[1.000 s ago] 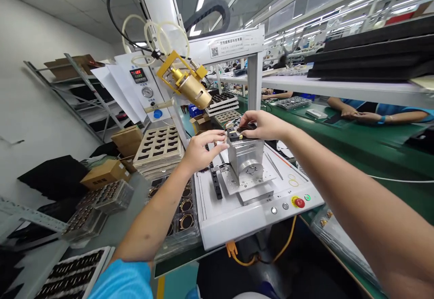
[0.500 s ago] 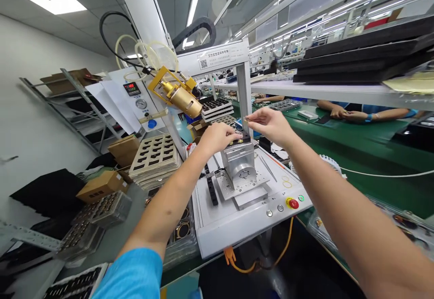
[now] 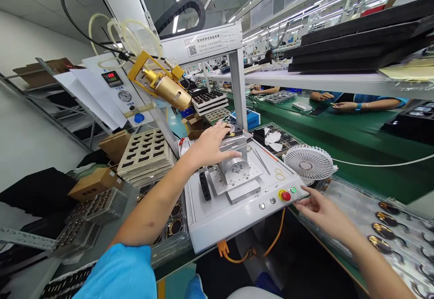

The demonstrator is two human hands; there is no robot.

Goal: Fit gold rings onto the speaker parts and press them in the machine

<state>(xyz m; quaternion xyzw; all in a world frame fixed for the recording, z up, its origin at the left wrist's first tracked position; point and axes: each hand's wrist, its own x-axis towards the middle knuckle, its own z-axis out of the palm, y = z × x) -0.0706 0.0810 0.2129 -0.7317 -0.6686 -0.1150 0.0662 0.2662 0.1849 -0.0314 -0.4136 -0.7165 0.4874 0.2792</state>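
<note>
My left hand [image 3: 212, 147] rests against a silver metal fixture block [image 3: 233, 156] on the machine's bed. Its fingers lie over the dark top of the block and the thumb stretches out along the front; the fingertips are partly hidden. At the right front corner of the white machine [image 3: 217, 224], my right hand [image 3: 318, 208] hovers with loosely bent fingers apart, nothing visible in them. Its nearest control is the lit green button [image 3: 293, 189], beside the red emergency stop [image 3: 285, 196]. Above and left of the block hangs a gold cylindrical dispensing head [image 3: 174, 93].
Tweezers [image 3: 261, 161] and yellow rings [image 3: 280, 175] lie on the bed. A white fan [image 3: 309, 162] stands right of the machine, near a tray of sunglasses-like parts [image 3: 352, 204]. Stacked cutout trays [image 3: 145, 154] stand left. A co-worker's hands [image 3: 342, 105] are across the green table.
My right hand has moved from beside the fixture down to the front right corner, near the green button. My left hand stays at the block, its thumb now lower and spread. The view has shifted.
</note>
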